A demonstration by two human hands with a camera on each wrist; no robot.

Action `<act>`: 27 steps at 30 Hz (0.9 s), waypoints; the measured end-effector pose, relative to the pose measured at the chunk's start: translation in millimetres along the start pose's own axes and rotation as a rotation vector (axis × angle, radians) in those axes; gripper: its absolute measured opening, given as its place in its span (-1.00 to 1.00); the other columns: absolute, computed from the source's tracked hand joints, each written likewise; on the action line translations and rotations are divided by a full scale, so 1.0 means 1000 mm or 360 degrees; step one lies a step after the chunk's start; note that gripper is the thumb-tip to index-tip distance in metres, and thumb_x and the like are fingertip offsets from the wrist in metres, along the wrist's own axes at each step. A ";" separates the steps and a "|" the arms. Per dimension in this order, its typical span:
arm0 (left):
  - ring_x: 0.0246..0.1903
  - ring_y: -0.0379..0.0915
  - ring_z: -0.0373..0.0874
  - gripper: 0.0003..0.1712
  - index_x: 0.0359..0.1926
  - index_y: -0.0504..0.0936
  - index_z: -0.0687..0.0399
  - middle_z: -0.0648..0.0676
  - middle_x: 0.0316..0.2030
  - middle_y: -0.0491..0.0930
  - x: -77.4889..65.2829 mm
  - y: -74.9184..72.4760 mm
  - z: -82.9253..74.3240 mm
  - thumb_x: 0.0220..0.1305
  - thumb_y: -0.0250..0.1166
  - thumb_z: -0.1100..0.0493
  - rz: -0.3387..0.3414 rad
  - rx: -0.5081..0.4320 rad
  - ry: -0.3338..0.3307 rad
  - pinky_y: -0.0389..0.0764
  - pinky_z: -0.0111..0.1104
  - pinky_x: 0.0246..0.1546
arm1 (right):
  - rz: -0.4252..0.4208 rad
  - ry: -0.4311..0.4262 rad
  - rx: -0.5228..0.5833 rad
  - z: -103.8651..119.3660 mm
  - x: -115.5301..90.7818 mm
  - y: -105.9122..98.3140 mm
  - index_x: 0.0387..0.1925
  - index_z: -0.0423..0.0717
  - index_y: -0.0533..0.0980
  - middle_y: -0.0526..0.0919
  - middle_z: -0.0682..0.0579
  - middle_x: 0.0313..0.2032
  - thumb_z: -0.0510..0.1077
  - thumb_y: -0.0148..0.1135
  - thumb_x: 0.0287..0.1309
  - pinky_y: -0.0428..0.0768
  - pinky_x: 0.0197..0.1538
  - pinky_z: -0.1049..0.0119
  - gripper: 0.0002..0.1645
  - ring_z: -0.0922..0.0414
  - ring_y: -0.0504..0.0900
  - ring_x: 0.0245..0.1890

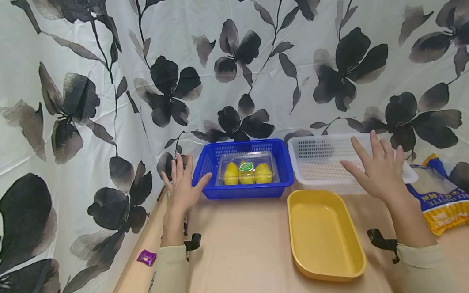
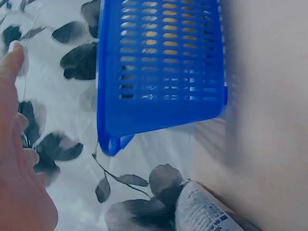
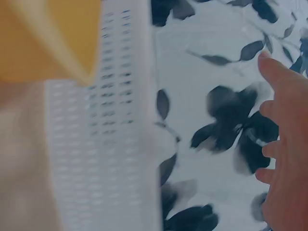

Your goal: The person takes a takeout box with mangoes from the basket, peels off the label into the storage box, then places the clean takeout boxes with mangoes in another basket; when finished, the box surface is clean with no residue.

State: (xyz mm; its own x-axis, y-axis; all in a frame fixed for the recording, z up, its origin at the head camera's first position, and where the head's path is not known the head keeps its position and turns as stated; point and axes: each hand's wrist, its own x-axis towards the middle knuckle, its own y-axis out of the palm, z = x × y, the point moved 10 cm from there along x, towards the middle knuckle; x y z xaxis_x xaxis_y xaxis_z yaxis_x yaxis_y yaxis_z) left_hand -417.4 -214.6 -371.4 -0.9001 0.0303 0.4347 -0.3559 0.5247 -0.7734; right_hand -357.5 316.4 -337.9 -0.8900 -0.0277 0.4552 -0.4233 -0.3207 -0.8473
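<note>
Cloth [image 1: 279, 86]: behind both sets of fingers; creased, pale, with dark inky petals.
Surface [image 1: 240, 252]: below and between the fingers; smooth, tan.
White basket [image 1: 327, 170]: its right end lies by the right fingers in the head view; the right wrist view shows a gap. An even hold would want fingers on both ends. Slotted plastic, rounded rectangle.
Blue basket [image 1: 248, 191]: just right of the left fingers, not touching them. Gripping the rim should be surer than pushing the perforated wall; kept level, its load should not slide.
Yellow tray [image 1: 322, 235]: nearer the body than the right fingers and to their left; glossy, solid-walled, rounded corners. Worth clearing its edge with the right forearm.
Bag [image 1: 448, 197]: right of the right fingers, partly behind the forearm; crinkled blue-and-yellow film.
Right hand [image 1: 381, 174]: fingers spread, holding nothing.
Left hand [image 1: 182, 189]: fingers spread, thumb towards the blue basket, holding nothing.
Clear box [image 1: 261, 159]: inside the blue basket, right of the left fingers; thin plastic, probably easily dented, so a light grip suits.
Yellow fruit [image 1: 263, 173]: three rounded pieces in the box, beyond the fingers' touch.
Purple packet [image 1: 146, 257]: nearer the body than the left fingers, off to their left; shiny, crimped.
</note>
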 end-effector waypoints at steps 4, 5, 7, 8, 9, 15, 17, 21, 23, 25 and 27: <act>0.67 -0.42 0.17 0.04 0.67 -0.22 -0.47 -0.01 0.69 -0.39 0.001 -0.002 0.014 0.41 0.16 -0.44 0.0023 -0.0372 -0.0072 -0.46 0.34 0.55 | -0.0020 -0.0134 0.0328 0.026 0.016 -0.018 0.69 0.13 -0.07 -0.28 -0.25 0.67 0.26 0.05 0.50 -0.36 0.47 -0.60 -0.06 -0.50 -0.20 0.58; 0.67 -0.39 0.20 0.03 0.67 -0.21 -0.48 -0.01 0.69 -0.36 0.001 0.000 0.018 0.42 0.17 -0.42 0.0047 -0.0446 -0.0093 -0.37 0.36 0.55 | 0.0002 -0.0157 0.0436 0.034 0.021 -0.020 0.69 0.16 -0.07 -0.26 -0.22 0.67 0.22 0.07 0.50 -0.31 0.46 -0.63 -0.07 -0.48 -0.21 0.60; 0.66 -0.35 0.23 0.02 0.67 -0.19 -0.45 0.03 0.69 -0.33 0.002 0.007 0.026 0.43 0.18 -0.39 0.0119 -0.0546 -0.0128 -0.22 0.37 0.56 | 0.0057 -0.0202 0.0674 0.051 0.032 -0.024 0.69 0.20 -0.04 -0.20 -0.15 0.68 0.13 0.12 0.50 -0.15 0.45 -0.63 -0.09 -0.40 -0.16 0.62; 0.66 -0.34 0.24 0.01 0.68 -0.17 -0.41 0.06 0.69 -0.31 0.002 0.012 0.030 0.45 0.18 -0.37 0.0161 -0.0579 -0.0139 -0.15 0.37 0.55 | 0.0084 -0.0215 0.0776 0.061 0.037 -0.025 0.68 0.24 -0.03 -0.16 -0.09 0.68 0.11 0.14 0.49 -0.08 0.46 -0.61 -0.10 -0.35 -0.12 0.63; 0.66 -0.36 0.24 0.00 0.69 -0.14 -0.34 0.09 0.69 -0.29 0.003 0.017 0.032 0.46 0.18 -0.35 0.0213 -0.0617 -0.0143 -0.11 0.36 0.55 | 0.0109 -0.0224 0.0852 0.070 0.042 -0.026 0.68 0.27 -0.03 -0.14 -0.05 0.68 0.11 0.14 0.49 0.00 0.48 -0.56 -0.10 -0.31 -0.06 0.62; 0.66 -0.29 0.23 -0.03 0.67 0.02 0.00 0.20 0.67 -0.12 0.002 0.039 0.036 0.48 0.23 -0.24 0.0397 -0.0791 -0.0176 -0.08 0.23 0.60 | 0.0196 -0.0258 0.1083 0.122 0.072 -0.015 0.64 0.27 0.08 0.04 0.01 0.64 0.14 0.18 0.49 0.34 0.46 -0.36 -0.16 -0.22 0.26 0.50; 0.65 -0.23 0.24 -0.01 0.68 0.01 -0.01 0.19 0.67 -0.11 0.000 0.043 0.038 0.47 0.25 -0.24 0.0419 -0.0814 -0.0212 -0.07 0.23 0.60 | 0.0251 -0.0229 0.1116 0.133 0.081 -0.002 0.64 0.27 0.09 0.04 0.00 0.63 0.19 0.17 0.48 0.34 0.45 -0.38 -0.16 -0.21 0.29 0.49; 0.65 -0.22 0.25 -0.01 0.67 -0.01 0.05 0.21 0.67 -0.12 0.000 0.050 0.042 0.49 0.24 -0.21 0.0438 -0.0826 -0.0236 -0.10 0.21 0.61 | 0.0404 -0.0087 0.1258 0.146 0.096 0.038 0.64 0.30 0.09 0.05 -0.04 0.64 0.28 0.15 0.47 0.32 0.46 -0.39 -0.14 -0.20 0.30 0.51; 0.65 -0.23 0.24 0.01 0.68 -0.03 0.07 0.21 0.67 -0.11 0.000 0.054 0.044 0.48 0.25 -0.22 0.0446 -0.0855 -0.0267 -0.11 0.18 0.62 | 0.0499 0.0016 0.1364 0.149 0.100 0.063 0.64 0.33 0.07 0.04 -0.08 0.64 0.30 0.13 0.47 0.28 0.50 -0.34 -0.14 -0.20 0.25 0.54; 0.65 -0.24 0.24 0.02 0.68 -0.06 0.08 0.23 0.67 -0.12 -0.002 0.059 0.045 0.48 0.26 -0.19 0.0459 -0.0914 -0.0304 -0.13 0.17 0.63 | 0.0573 0.0114 0.1462 0.151 0.103 0.087 0.65 0.30 0.07 0.04 -0.11 0.64 0.30 0.13 0.48 0.26 0.54 -0.28 -0.14 -0.21 0.20 0.57; 0.65 -0.24 0.23 0.03 0.68 -0.08 0.08 0.23 0.67 -0.12 -0.002 0.062 0.045 0.48 0.28 -0.16 0.0454 -0.0982 -0.0342 -0.13 0.14 0.64 | 0.0627 0.0189 0.1485 0.152 0.104 0.107 0.65 0.28 0.06 0.04 -0.14 0.64 0.30 0.12 0.48 0.22 0.57 -0.25 -0.13 -0.21 0.15 0.59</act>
State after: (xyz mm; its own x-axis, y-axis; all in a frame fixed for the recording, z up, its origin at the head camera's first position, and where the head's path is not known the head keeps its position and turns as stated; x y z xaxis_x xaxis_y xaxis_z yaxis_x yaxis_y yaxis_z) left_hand -448.6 -220.6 -441.2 -0.9891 0.1033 0.1045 0.0512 0.9090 -0.4137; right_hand -470.1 134.8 -339.7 -0.9700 -0.2130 0.1168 0.1592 -0.9206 -0.3565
